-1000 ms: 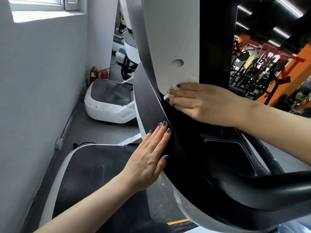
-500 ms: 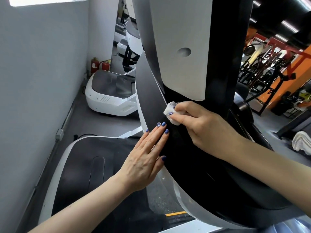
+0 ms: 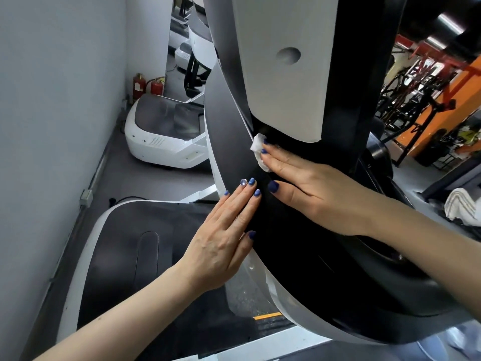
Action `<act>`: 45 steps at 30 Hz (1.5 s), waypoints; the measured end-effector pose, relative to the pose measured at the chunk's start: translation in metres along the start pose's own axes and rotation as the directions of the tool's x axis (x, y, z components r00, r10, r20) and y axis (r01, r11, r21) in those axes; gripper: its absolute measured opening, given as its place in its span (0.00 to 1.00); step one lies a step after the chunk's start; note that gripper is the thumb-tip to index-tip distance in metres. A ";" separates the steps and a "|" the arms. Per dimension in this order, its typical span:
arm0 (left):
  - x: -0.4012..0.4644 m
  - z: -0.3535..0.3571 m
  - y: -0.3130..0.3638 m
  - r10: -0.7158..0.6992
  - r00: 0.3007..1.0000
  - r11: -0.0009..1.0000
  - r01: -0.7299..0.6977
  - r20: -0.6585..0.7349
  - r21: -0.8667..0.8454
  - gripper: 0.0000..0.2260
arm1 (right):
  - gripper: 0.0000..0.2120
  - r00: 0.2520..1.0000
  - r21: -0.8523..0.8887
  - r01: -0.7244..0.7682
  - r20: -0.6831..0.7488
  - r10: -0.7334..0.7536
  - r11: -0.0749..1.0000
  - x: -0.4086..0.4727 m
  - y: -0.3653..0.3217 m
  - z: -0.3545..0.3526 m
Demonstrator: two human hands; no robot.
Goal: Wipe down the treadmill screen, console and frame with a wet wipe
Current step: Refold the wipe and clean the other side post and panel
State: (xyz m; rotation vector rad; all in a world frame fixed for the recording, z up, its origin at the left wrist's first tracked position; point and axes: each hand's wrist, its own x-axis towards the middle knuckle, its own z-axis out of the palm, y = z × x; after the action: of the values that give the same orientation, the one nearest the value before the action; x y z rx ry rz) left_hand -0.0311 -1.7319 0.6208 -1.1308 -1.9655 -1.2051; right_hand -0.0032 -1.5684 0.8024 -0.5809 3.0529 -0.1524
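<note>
Up close, the right hand (image 3: 312,188) lay flat against the black curved frame (image 3: 299,256) of the treadmill, its fingers stretched out and pressing a crumpled white wet wipe (image 3: 258,149) onto the dark surface. The wipe sat just under the lower edge of the white console panel (image 3: 281,95), bunched beneath the fingertips, with part of it poking out past them to the left. How much of it was folded beneath the palm could not be made out, as the hand covered it. The left hand (image 3: 221,246) rested lower on the same frame, fingers straight and together, flat on the black surface near its white outer edge, holding nothing. Its fingertips came close to the right thumb without touching it. Both hands wore dark blue nail polish. A round recess (image 3: 288,55) showed in the white panel above. Below the left arm lay the black motor cover (image 3: 145,243) with its white rim. Further back along the grey wall stood another white treadmill base (image 3: 161,142) and 2 red fire extinguishers (image 3: 148,87). At the right edge a folded white towel (image 3: 463,209) lay near orange and black gym racks (image 3: 429,89).
</note>
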 end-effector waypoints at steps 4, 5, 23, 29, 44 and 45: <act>-0.001 0.002 -0.002 0.016 1.000 1.000 -0.016 -0.014 0.024 0.23 | 0.41 0.999 -0.021 0.022 -0.034 -0.023 1.000 0.012 -0.010 0.007; -0.002 0.002 -0.001 0.013 1.000 1.000 -0.012 -0.004 0.029 0.24 | 0.41 0.998 -0.024 0.040 -0.043 -0.041 0.999 0.010 -0.013 0.010; -0.002 -0.019 0.015 -0.082 0.996 0.997 0.082 0.027 0.017 0.21 | 0.22 0.986 0.069 0.166 0.003 -0.167 0.984 -0.018 -0.008 -0.011; -0.006 -0.027 0.027 -0.213 0.976 0.977 0.212 -0.048 -0.014 0.17 | 0.22 0.942 0.013 0.326 0.076 -0.326 0.945 -0.020 0.002 -0.020; 0.052 0.002 0.135 -0.268 0.860 0.899 0.386 -0.435 0.208 0.12 | 0.15 0.645 -0.022 0.722 -0.341 -0.684 0.692 -0.037 0.088 -0.039; 0.058 0.010 0.144 -0.276 0.860 0.895 0.393 -0.429 0.212 0.13 | 0.16 0.631 -0.026 0.729 -0.365 -0.685 0.684 -0.044 0.097 -0.042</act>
State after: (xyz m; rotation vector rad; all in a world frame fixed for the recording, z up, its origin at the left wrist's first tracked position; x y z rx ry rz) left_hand 0.0663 -1.6677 0.7237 -0.3614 -1.9858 -1.1485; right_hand 0.0005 -1.4587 0.8346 -1.9157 2.8552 -0.5063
